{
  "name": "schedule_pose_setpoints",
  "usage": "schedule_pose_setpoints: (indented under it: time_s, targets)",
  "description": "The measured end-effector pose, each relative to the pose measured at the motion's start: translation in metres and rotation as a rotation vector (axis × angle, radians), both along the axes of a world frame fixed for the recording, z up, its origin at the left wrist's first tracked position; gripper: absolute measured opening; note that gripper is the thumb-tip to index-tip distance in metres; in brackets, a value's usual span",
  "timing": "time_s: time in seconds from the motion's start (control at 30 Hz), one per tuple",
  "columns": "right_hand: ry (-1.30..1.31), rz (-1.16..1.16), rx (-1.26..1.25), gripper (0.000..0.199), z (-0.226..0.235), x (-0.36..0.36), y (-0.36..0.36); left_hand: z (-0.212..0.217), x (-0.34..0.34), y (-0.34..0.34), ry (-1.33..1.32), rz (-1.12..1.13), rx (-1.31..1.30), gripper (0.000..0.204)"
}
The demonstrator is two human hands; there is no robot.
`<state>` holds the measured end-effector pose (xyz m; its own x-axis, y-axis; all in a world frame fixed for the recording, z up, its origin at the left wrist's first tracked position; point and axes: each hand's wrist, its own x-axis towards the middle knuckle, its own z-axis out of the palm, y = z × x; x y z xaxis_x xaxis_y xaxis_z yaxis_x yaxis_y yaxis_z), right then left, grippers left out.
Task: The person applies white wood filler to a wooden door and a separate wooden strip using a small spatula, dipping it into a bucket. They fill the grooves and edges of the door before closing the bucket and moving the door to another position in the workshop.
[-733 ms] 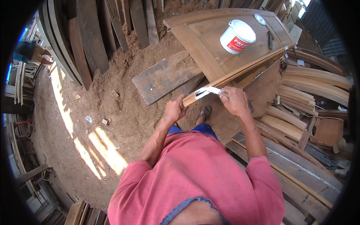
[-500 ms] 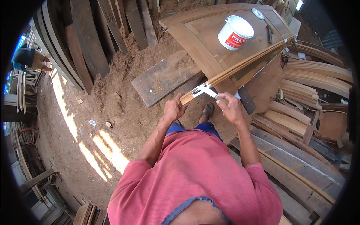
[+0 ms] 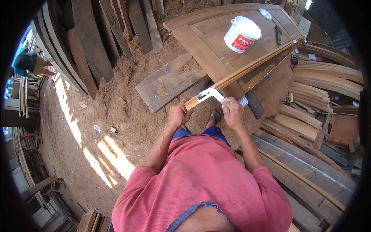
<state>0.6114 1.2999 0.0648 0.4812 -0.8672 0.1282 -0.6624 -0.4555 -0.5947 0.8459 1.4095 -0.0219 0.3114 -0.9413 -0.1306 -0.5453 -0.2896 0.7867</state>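
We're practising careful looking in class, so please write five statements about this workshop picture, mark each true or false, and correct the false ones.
1. The white bucket stands on the wooden panel. True.
2. The left hand is empty. False: it holds the end of a wooden strip.
3. A white substance is smeared on the strip between the two hands. True.
4. The right hand is inside the bucket. False: it is near the white-smeared part of the strip.
5. The person wears a green shirt. False: the shirt is pinkish red.
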Motion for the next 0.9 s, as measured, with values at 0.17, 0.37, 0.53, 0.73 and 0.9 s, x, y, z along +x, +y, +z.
schedule_pose_setpoints:
  time_s: [0.17, 0.37, 0.53, 0.73, 0.9]
  targets:
    - [0.035, -0.026, 0.092, 0.018, 0.040, 0.020, 0.002, 0.010, 0.001, 0.000, 0.025, 0.007, 0.098, 0.054]
    - [0.083, -0.099, 0.179, 0.026, 0.027, 0.008, -0.023, 0.005, -0.001, 0.000, -0.004, 0.003, 0.011, 0.048]
    - [0.187, 0.114, 0.260, 0.027, 0.042, 0.020, -0.011, 0.004, 0.000, 0.001, -0.003, 0.012, 0.036, 0.050]
    - [0.084, 0.130, 0.110, 0.026, 0.089, 0.021, -0.047, 0.006, -0.001, 0.001, 0.018, -0.001, -0.022, 0.047]
    - [0.050, -0.113, -0.189, 0.023, 0.137, 0.017, -0.150, 0.005, -0.002, 0.003, 0.003, 0.009, -0.019, 0.048]
